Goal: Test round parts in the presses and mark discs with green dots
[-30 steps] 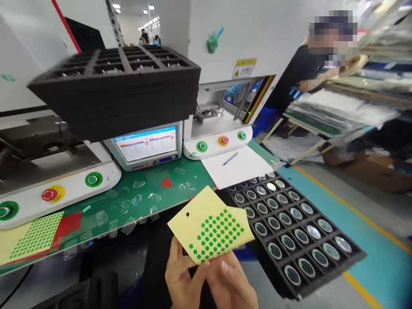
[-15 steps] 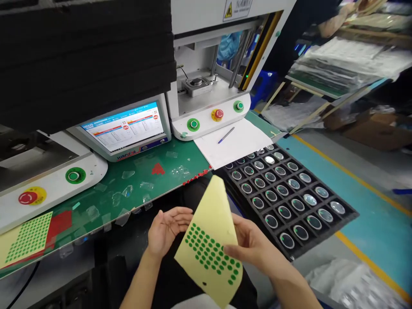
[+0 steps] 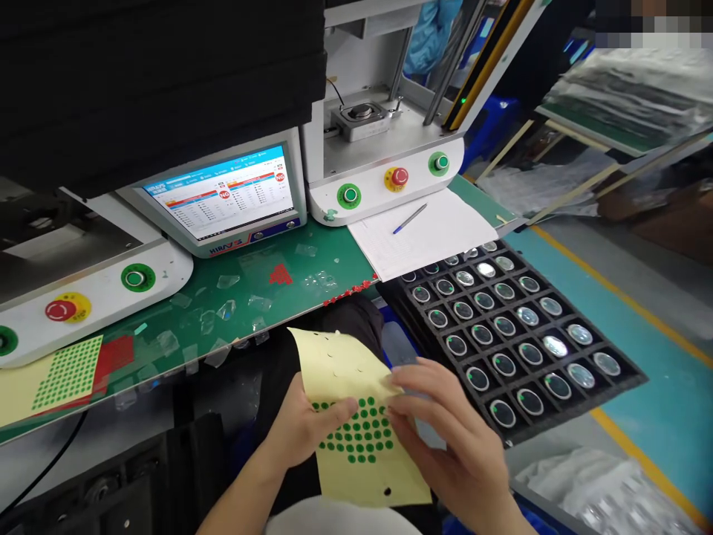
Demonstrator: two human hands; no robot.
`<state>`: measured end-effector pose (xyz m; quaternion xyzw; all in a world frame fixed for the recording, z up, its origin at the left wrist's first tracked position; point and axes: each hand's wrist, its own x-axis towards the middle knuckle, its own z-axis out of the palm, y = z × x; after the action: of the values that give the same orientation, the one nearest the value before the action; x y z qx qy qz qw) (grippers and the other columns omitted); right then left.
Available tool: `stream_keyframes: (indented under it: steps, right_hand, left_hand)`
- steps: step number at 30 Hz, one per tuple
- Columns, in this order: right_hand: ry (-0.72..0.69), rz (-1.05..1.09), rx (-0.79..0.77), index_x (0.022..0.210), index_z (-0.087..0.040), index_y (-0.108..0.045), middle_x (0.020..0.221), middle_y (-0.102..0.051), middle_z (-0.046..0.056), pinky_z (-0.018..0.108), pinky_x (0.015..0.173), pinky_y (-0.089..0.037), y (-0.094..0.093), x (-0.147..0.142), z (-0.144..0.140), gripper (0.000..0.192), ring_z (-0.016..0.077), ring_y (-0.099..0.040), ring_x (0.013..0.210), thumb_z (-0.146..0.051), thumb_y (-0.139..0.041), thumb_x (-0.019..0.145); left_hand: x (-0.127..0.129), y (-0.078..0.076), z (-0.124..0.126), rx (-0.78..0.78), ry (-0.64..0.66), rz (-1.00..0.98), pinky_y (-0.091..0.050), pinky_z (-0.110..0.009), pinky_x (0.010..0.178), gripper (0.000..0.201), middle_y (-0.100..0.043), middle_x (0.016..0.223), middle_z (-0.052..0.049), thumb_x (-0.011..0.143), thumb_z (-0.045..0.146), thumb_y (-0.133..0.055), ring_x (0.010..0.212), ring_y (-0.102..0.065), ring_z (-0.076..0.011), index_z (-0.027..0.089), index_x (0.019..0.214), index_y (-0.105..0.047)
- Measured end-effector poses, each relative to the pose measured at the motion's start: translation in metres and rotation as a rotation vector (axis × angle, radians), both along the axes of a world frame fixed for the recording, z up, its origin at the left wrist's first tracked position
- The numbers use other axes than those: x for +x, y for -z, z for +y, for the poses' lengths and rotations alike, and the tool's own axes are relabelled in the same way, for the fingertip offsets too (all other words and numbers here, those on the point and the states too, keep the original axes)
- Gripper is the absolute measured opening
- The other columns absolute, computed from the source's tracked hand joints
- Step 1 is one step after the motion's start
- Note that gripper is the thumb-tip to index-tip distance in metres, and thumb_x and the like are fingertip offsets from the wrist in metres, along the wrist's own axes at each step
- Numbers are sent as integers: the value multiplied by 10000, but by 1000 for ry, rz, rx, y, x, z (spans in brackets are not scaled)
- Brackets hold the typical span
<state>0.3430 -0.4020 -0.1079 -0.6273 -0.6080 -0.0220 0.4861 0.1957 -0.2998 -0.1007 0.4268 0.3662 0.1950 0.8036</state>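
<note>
A yellow sticker sheet (image 3: 356, 487) with rows of round green dot stickers (image 3: 361, 437) is held over my lap, its upper part curling. My left hand (image 3: 304, 423) grips the sheet's left side, thumb flat across the dots and fingers behind. At the right edge of the dots, my right hand (image 3: 457, 435) has its thumb and forefinger closed on the sheet; whether a single dot is between the fingertips is hidden. To the right, a black compartment tray (image 3: 598, 397) bears round dark parts with pale rims, many marked with a green dot.
A green bench (image 3: 253, 264) carries clear film scraps, red stickers (image 3: 280, 274) and another sticker sheet (image 3: 70, 371). Behind are a screen (image 3: 223, 197) showing NG and a press (image 3: 384, 174) with buttons. A pen (image 3: 411, 218) lies on white paper (image 3: 434, 245).
My left hand, open beside the sheet before, has taken hold of its left side. My right hand has shifted its grip to the dots' right edge. The sheet has turned, and the view has shifted.
</note>
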Motion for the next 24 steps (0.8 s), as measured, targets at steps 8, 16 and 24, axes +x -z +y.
stream_keyframes:
  steps: [8, 16, 24]
  right_hand:
    - [-153, 56, -46, 895, -155, -628, 837, -705, 30, 348, 974, -482, 2, -8, 5, 151, 128, -668, 806, -14, -617, 845]
    - [-114, -30, -25, 933, -135, -655, 846, -740, 47, 381, 983, -453, 1, -10, 1, 152, 143, -683, 788, -13, -627, 846]
    - [-181, 61, -141, 916, -188, -643, 834, -741, -5, 317, 928, -507, -7, -4, 2, 120, 104, -694, 737, -80, -599, 889]
  left_hand:
    - [-3, -11, -6, 55, -61, 248, -524, -224, 571, 219, -745, 677, -57, 642, 303, -812, 606, -668, -180, 120, 730, -731]
    - [-1, -18, -8, 39, -77, 225, -543, -246, 615, 232, -739, 709, -66, 659, 312, -790, 636, -672, -192, 115, 754, -713]
    - [-11, -5, -8, 126, 27, 293, -522, -241, 572, 299, -696, 679, -59, 722, 400, -762, 614, -636, -180, 120, 765, -667]
